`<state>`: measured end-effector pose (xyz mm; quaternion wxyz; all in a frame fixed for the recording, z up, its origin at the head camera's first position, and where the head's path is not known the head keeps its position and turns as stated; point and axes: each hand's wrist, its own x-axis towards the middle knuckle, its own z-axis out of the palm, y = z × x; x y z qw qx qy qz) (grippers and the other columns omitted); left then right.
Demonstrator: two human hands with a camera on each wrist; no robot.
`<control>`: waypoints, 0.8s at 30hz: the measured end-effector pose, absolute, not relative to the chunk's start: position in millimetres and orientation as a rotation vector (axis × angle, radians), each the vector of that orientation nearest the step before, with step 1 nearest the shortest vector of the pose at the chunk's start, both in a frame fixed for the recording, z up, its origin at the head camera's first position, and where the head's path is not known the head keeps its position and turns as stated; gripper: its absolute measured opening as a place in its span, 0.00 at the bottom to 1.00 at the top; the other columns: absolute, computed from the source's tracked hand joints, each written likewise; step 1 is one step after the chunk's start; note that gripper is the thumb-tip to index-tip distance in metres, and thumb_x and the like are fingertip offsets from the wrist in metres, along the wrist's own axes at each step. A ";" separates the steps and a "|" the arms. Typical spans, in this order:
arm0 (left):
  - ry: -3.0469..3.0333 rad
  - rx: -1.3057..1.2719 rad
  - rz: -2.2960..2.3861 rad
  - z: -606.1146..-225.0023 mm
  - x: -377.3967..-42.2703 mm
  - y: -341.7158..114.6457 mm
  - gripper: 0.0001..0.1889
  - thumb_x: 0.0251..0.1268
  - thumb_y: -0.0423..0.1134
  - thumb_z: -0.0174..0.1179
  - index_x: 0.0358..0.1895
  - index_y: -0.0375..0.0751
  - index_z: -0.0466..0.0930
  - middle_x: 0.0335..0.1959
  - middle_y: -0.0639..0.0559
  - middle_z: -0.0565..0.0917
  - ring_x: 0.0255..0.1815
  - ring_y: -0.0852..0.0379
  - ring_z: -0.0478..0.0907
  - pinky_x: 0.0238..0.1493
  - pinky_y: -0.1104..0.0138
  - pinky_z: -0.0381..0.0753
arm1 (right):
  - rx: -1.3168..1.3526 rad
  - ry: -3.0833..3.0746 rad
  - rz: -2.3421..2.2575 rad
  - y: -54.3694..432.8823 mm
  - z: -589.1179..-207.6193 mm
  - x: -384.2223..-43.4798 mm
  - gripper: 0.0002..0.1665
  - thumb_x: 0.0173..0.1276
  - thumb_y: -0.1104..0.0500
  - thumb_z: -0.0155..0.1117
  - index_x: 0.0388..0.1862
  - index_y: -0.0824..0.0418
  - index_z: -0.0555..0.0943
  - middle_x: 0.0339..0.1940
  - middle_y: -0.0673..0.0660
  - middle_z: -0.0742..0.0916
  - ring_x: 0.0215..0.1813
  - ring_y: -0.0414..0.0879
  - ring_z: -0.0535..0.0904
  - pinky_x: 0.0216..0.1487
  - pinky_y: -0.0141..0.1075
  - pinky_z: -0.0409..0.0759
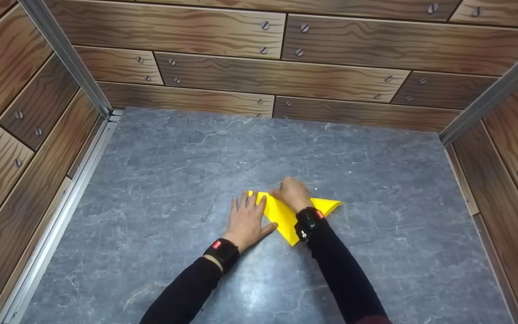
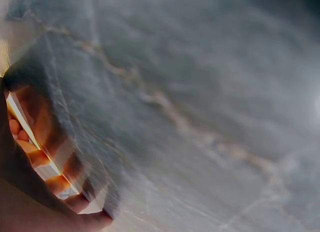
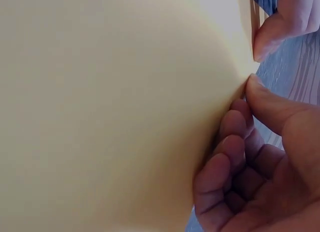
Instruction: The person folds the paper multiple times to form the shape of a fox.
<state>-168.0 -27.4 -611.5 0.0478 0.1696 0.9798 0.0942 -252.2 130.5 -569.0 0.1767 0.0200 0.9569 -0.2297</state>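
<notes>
A folded sheet of yellow paper [image 1: 281, 217] lies on the grey marbled surface, one point toward me and another out to the right. My left hand [image 1: 245, 222] rests with spread, straight fingers, their tips on the paper's left corner and the thumb by its lower left edge. At the paper's upper edge, my right hand [image 1: 294, 193] has its fingers curled. The right wrist view shows its thumb and fingers pinching the edge of the pale-looking paper [image 3: 110, 101], with left-hand fingers [image 3: 295, 16] close above. In the left wrist view, part of the left hand [image 2: 30, 207] shows at the lower left.
Wood-patterned panels [image 1: 223, 72] rise behind the surface, and similar panels stand on both sides. Metal rails [image 1: 68, 58] run along the corners. A black band [image 1: 225, 253] is on the left wrist and another band [image 1: 309, 219] is on the right.
</notes>
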 end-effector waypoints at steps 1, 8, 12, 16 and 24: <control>2.988 0.517 0.296 -611.4 -167.9 -27.2 0.47 0.69 0.74 0.51 0.80 0.46 0.63 0.81 0.38 0.59 0.81 0.34 0.53 0.77 0.36 0.53 | 0.061 2.702 -0.653 132.1 -568.5 -252.2 0.18 0.70 0.51 0.73 0.25 0.63 0.85 0.18 0.50 0.76 0.23 0.44 0.71 0.27 0.34 0.70; 2.989 0.519 0.316 -611.2 -167.8 -26.8 0.46 0.69 0.73 0.52 0.80 0.45 0.64 0.81 0.38 0.60 0.81 0.34 0.53 0.76 0.35 0.54 | 0.071 2.698 -0.665 149.4 -564.6 -251.7 0.17 0.69 0.52 0.74 0.28 0.64 0.84 0.22 0.53 0.79 0.26 0.46 0.74 0.30 0.34 0.73; 2.975 0.514 0.299 -610.1 -168.2 -26.4 0.46 0.69 0.74 0.52 0.80 0.45 0.63 0.81 0.38 0.59 0.82 0.34 0.52 0.76 0.36 0.54 | 0.077 2.665 -0.716 160.9 -563.5 -250.6 0.16 0.69 0.54 0.73 0.29 0.65 0.84 0.22 0.53 0.79 0.26 0.46 0.75 0.29 0.34 0.74; 2.959 0.500 0.296 -609.1 -168.4 -26.1 0.47 0.69 0.74 0.51 0.81 0.46 0.62 0.82 0.39 0.58 0.82 0.35 0.51 0.77 0.36 0.53 | 0.098 2.650 -0.724 172.7 -562.2 -249.5 0.15 0.68 0.54 0.73 0.30 0.66 0.84 0.23 0.54 0.81 0.27 0.46 0.75 0.29 0.34 0.75; 2.957 0.493 0.298 -607.8 -167.3 -26.3 0.47 0.69 0.74 0.51 0.81 0.45 0.61 0.82 0.39 0.58 0.83 0.34 0.50 0.77 0.36 0.51 | 0.135 2.629 -0.698 192.6 -559.6 -248.3 0.15 0.69 0.55 0.72 0.31 0.67 0.84 0.23 0.54 0.79 0.27 0.46 0.74 0.28 0.33 0.73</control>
